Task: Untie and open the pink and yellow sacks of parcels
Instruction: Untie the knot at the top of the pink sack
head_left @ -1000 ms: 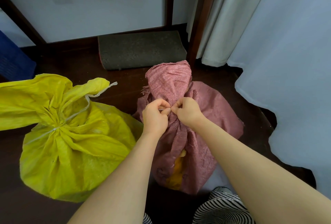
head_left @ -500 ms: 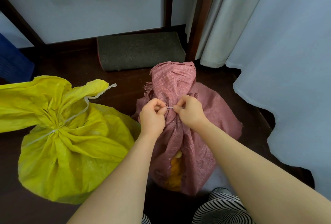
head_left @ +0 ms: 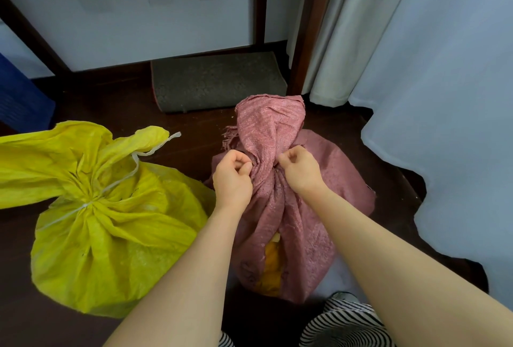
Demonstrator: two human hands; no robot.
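A pink woven sack [head_left: 311, 207] stands upright on the dark floor in the middle, its neck gathered and its top flap standing above. My left hand [head_left: 233, 177] pinches at the left side of the neck and my right hand [head_left: 301, 170] pinches at the right side. The tie itself is too thin to see. Something yellow-orange shows through a gap low on the pink sack. A yellow sack [head_left: 111, 235] lies to the left, its neck bound with a white string [head_left: 133, 169].
A grey doormat [head_left: 216, 80] lies behind the sacks against a white door. Pale curtains [head_left: 433, 69] hang at the right down to the floor. A blue crate [head_left: 19, 94] sits at the far left. Striped fabric [head_left: 344, 324] is at the bottom edge.
My hands were together at the sack's neck, pinching a thin tie. They have drawn apart to either side of the neck, and the neck looks looser.
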